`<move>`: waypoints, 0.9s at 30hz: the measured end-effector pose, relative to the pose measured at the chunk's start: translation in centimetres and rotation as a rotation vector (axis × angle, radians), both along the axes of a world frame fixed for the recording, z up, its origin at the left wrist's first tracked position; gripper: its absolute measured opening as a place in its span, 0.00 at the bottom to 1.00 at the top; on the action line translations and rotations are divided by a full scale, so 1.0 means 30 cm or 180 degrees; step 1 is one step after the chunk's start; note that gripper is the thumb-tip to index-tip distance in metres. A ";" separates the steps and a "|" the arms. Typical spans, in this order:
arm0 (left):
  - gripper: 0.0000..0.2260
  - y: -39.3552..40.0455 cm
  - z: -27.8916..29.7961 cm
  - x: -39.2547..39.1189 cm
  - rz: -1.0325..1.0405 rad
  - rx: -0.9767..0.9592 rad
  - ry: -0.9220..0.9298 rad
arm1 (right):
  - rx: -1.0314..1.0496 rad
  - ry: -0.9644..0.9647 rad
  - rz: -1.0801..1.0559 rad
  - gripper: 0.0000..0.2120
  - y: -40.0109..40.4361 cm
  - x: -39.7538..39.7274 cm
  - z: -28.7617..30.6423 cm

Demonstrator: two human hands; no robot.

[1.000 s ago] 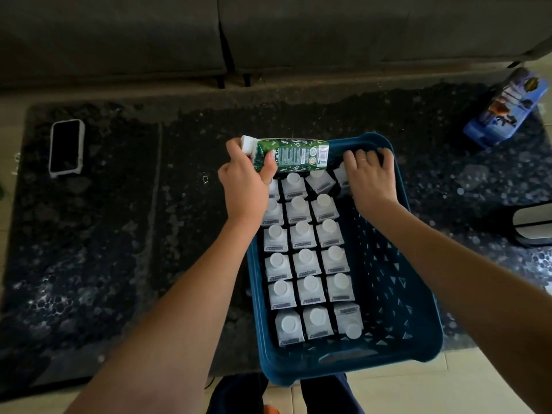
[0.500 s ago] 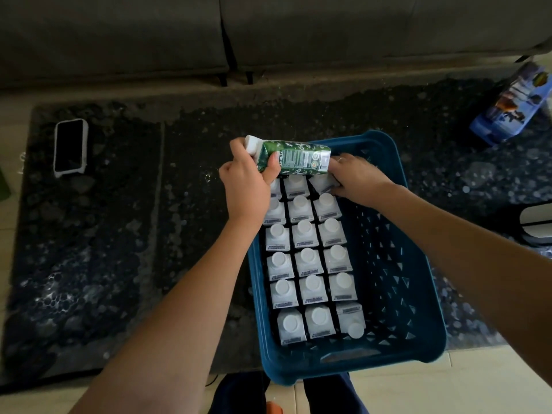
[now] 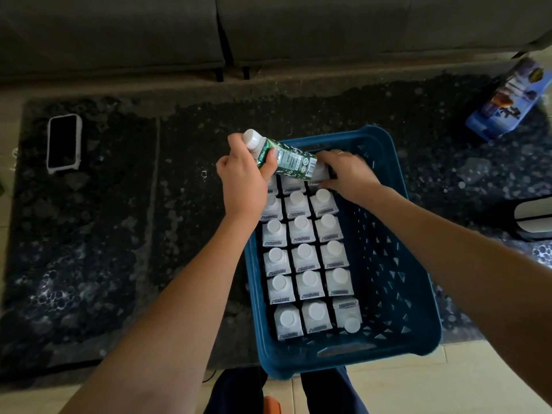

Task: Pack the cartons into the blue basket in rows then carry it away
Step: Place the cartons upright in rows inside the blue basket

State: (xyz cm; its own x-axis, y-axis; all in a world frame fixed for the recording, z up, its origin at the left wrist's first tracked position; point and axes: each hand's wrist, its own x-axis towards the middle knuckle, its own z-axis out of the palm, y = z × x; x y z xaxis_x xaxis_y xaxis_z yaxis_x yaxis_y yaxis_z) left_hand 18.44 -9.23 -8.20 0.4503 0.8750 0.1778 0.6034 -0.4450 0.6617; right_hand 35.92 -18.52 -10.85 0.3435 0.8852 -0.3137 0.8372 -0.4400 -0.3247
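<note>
Basket: a dark blue plastic basket (image 3: pixel 397 294) with triangular cut-outs in its walls and a slot handle at the near end stands on a dark speckled rug (image 3: pixel 119 234); its near edge reaches over onto pale floor tiles (image 3: pixel 433 383).
Contents: white-topped cartons with round white caps (image 3: pixel 304 255) stand upright in three columns against the basket's left wall, packed touching one another from the near end to the far end. The near-right carton (image 3: pixel 348 315) leans, its cap tipped toward the near wall.
Free space: the right part of the basket floor is bare, from near wall to far wall.
Left hand: the left hand (image 3: pixel 243 174) grips a green printed carton with a white cap (image 3: pixel 283 156), fingers wrapped round its upper end. The carton is held tilted, cap up and to the left, base down and to the right, above the far-left corner of the basket.
Right hand: the right hand (image 3: pixel 348 174) lies palm down inside the basket at the far end of the third column, fingers curled over a carton top (image 3: pixel 321 173). Whether it clamps that carton or only rests on it cannot be told.
Surroundings: a phone in a white case (image 3: pixel 64 141) lies screen up on the rug, well apart to the left. A blue printed package (image 3: pixel 507 103) lies at the far right. A grey sofa (image 3: pixel 268 28) runs along the far side of the rug.
Person: dark trouser legs (image 3: pixel 328 392) show below the basket's near wall.
</note>
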 end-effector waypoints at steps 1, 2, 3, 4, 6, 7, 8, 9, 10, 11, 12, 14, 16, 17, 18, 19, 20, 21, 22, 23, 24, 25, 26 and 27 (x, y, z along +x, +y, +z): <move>0.21 -0.002 0.002 0.001 0.0003 0.0001 -0.0010 | 0.0023 0.0038 -0.0030 0.27 -0.003 0.001 0.000; 0.21 -0.003 0.002 0.001 0.0008 0.0012 -0.0013 | 0.0045 0.0040 -0.0025 0.27 -0.005 0.002 0.000; 0.21 -0.001 0.001 -0.001 0.0014 0.0022 -0.0009 | 0.0061 0.0010 0.0008 0.27 -0.008 0.001 0.000; 0.21 0.001 0.000 -0.001 0.0019 0.0028 -0.0003 | 0.0058 -0.0046 0.0049 0.26 -0.010 -0.001 -0.003; 0.21 0.001 -0.003 0.000 0.0019 0.0025 0.0001 | -0.0057 -0.0210 0.0173 0.25 -0.012 -0.002 -0.005; 0.21 -0.001 -0.004 0.000 0.0017 0.0022 0.0009 | -0.0162 -0.0264 0.0233 0.24 -0.012 -0.001 -0.002; 0.21 -0.002 -0.003 0.000 0.0018 0.0020 0.0020 | -0.0275 -0.0240 0.0240 0.22 -0.010 0.002 0.002; 0.21 -0.002 -0.003 0.000 0.0028 0.0013 0.0030 | -0.0355 -0.0178 0.0185 0.21 -0.008 0.002 0.012; 0.21 -0.001 -0.001 -0.001 0.0040 0.0004 0.0046 | -0.0367 -0.0130 0.0064 0.20 -0.007 -0.002 0.021; 0.20 -0.001 0.001 -0.001 0.0049 -0.0008 0.0063 | -0.0272 -0.0143 -0.0109 0.19 -0.011 -0.009 0.034; 0.20 -0.003 0.005 -0.001 0.0047 -0.0025 0.0075 | -0.0060 -0.0158 -0.0372 0.19 -0.021 -0.021 0.050; 0.19 -0.013 0.017 -0.001 0.0037 -0.0093 0.0075 | 0.0467 0.0023 -0.0974 0.20 -0.059 -0.066 0.083; 0.16 -0.036 0.044 -0.002 0.0100 -0.0197 0.0051 | 0.0801 0.0409 -0.1115 0.24 -0.102 -0.137 0.111; 0.16 -0.052 0.063 -0.002 0.0124 -0.0215 0.0023 | 0.0892 0.0567 -0.1058 0.28 -0.120 -0.174 0.127; 0.17 -0.070 0.081 -0.001 0.0115 -0.0162 -0.0011 | 0.0954 0.0661 -0.1012 0.32 -0.134 -0.206 0.139; 0.18 -0.087 0.097 -0.001 0.0068 -0.0058 -0.0048 | 0.0990 0.0700 -0.0999 0.36 -0.143 -0.233 0.154; 0.19 -0.107 0.112 0.001 -0.0020 0.0031 -0.0086 | 0.1012 0.0701 -0.0994 0.39 -0.148 -0.253 0.159; 0.19 -0.127 0.122 0.002 -0.0136 0.0065 -0.0126 | 0.1050 0.0666 -0.0971 0.41 -0.151 -0.273 0.165; 0.20 -0.150 0.131 0.005 -0.0284 0.0009 -0.0158 | 0.1106 0.0633 -0.0977 0.41 -0.153 -0.291 0.167; 0.22 -0.174 0.136 0.007 -0.0443 -0.0123 -0.0181 | 0.1159 0.0639 -0.1068 0.39 -0.155 -0.305 0.168; 0.23 -0.200 0.140 0.009 -0.0570 -0.0286 -0.0192 | 0.1228 0.0688 -0.1251 0.35 -0.158 -0.315 0.174; 0.26 -0.222 0.140 0.010 -0.0636 -0.0429 -0.0193 | 0.1298 0.0758 -0.1450 0.30 -0.164 -0.316 0.174; 0.28 -0.241 0.138 0.011 -0.0657 -0.0520 -0.0183 | 0.1373 0.0805 -0.1579 0.26 -0.175 -0.315 0.175; 0.31 -0.257 0.133 0.014 -0.0674 -0.0556 -0.0168 | 0.1437 0.0845 -0.1634 0.23 -0.191 -0.309 0.177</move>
